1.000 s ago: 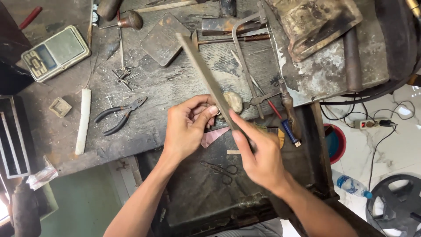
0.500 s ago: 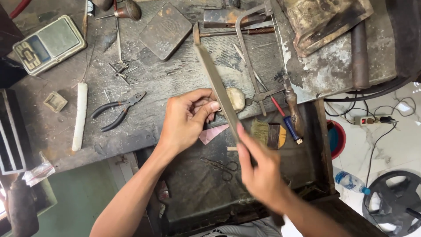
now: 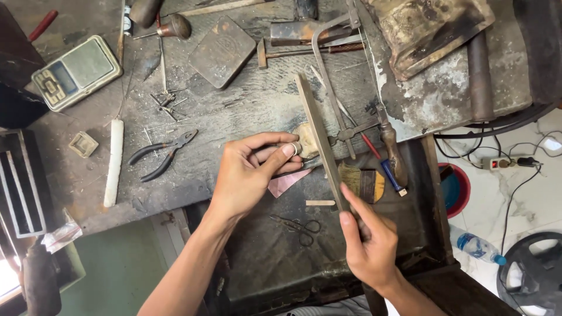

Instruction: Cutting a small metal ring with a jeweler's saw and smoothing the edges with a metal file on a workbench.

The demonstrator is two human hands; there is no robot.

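Observation:
My left hand (image 3: 253, 169) pinches a small ring-like metal piece (image 3: 296, 148) between thumb and fingers, braced against a worn wooden bench pin (image 3: 307, 140). In my right hand (image 3: 367, 243) is the handle end of a long flat metal file (image 3: 320, 140), index finger laid along it. The file slants up and left across the small piece, its tip over the workbench (image 3: 246, 111).
On the bench lie black pliers (image 3: 161, 155), a white stick (image 3: 113, 161), a pocket scale (image 3: 76, 71), a square dark block (image 3: 222, 51), a jeweller's saw frame (image 3: 336, 88) and a hammer (image 3: 304, 51). Scissors (image 3: 295, 227) rest in the dark tray below. A power strip (image 3: 497, 162) is on the floor.
My right hand has pulled the file back toward me, so its tip sits lower on the bench. The left hand stays pinched on the small piece at the pin.

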